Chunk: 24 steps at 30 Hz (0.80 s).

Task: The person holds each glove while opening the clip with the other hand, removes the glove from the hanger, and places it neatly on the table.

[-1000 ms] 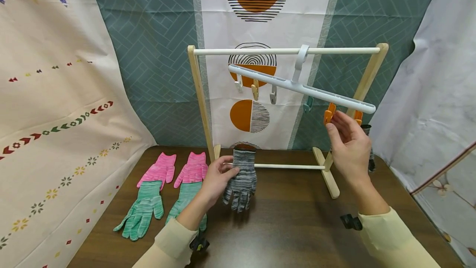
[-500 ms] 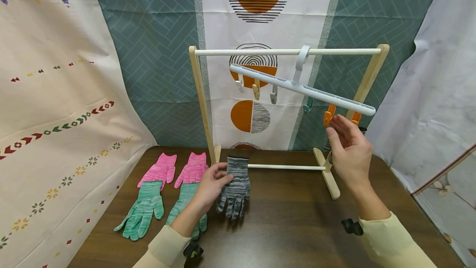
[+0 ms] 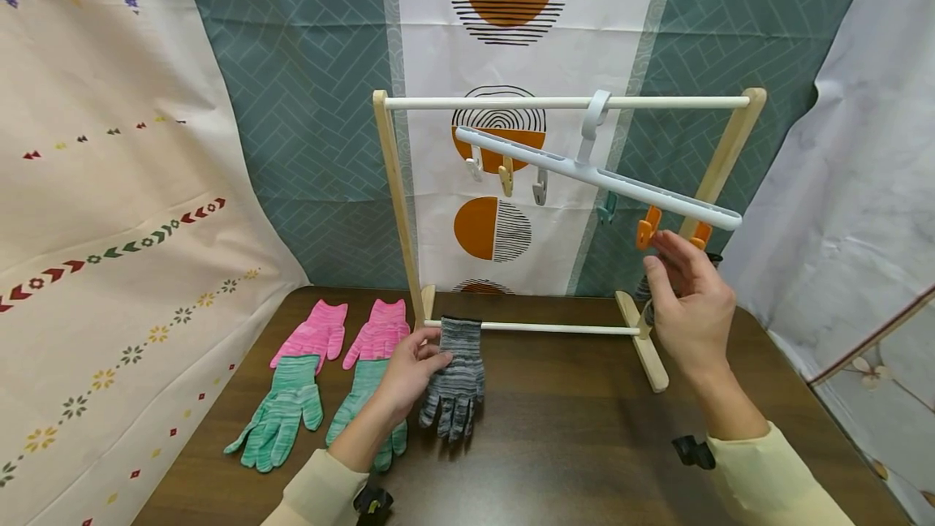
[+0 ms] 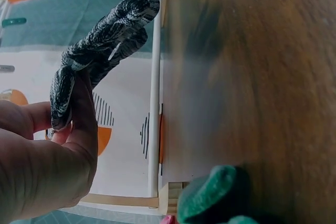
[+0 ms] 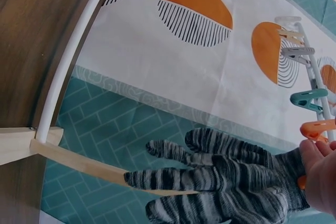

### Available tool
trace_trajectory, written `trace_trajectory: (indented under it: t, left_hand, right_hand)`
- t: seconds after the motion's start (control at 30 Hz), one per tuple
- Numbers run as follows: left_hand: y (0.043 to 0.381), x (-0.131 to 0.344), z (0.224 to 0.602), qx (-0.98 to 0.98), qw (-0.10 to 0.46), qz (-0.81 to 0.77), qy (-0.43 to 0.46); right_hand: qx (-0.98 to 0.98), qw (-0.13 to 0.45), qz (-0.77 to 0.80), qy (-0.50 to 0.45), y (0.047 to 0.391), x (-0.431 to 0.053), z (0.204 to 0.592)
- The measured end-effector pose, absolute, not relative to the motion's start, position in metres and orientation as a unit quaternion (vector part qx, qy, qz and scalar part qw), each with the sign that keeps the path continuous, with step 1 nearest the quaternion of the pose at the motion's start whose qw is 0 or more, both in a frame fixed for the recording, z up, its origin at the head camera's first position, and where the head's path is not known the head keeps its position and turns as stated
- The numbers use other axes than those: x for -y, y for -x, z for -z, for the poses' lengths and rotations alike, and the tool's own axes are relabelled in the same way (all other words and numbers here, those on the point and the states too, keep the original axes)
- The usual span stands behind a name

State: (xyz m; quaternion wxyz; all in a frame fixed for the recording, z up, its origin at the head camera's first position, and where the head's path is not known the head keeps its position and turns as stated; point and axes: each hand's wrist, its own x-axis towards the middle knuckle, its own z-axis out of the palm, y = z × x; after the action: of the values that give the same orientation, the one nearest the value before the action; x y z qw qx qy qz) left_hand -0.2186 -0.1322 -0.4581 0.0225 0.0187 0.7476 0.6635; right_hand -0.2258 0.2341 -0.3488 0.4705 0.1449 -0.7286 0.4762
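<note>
My left hand pinches a black-and-grey knit glove by its side, held in front of the rack's lower bar with the glove's fingers hanging down. My right hand is raised beneath the low right end of a white hanger, its fingers curled at the cuff of a second black-and-grey glove. One orange clip sits beside those fingertips, and another orange clip is just to the right. In the head view the right hand mostly covers the second glove; how the clips meet its cuff is hidden.
The wooden rack carries the tilted hanger on its top bar. White, yellow, grey and teal clips hang along it. Pink gloves and green gloves lie on the brown table at left.
My left hand has moved left and slightly down with its glove. My right hand has dropped a little, and the second glove has shifted left behind it.
</note>
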Motion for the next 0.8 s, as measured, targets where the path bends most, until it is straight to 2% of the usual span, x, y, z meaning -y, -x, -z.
trace_trajectory:
  t: [0.43,0.8]
  left_hand:
    - [0.215,0.137,0.463,-0.757,0.037,-0.652,-0.014]
    - [0.215,0.139,0.468,-0.765,0.054,-0.642,-0.001]
  right_hand:
    - [0.708,0.482,-0.481,-0.186,0.208,-0.219,0.340]
    - [0.728,0.452,-0.460,-0.232,0.197,-0.217,0.340]
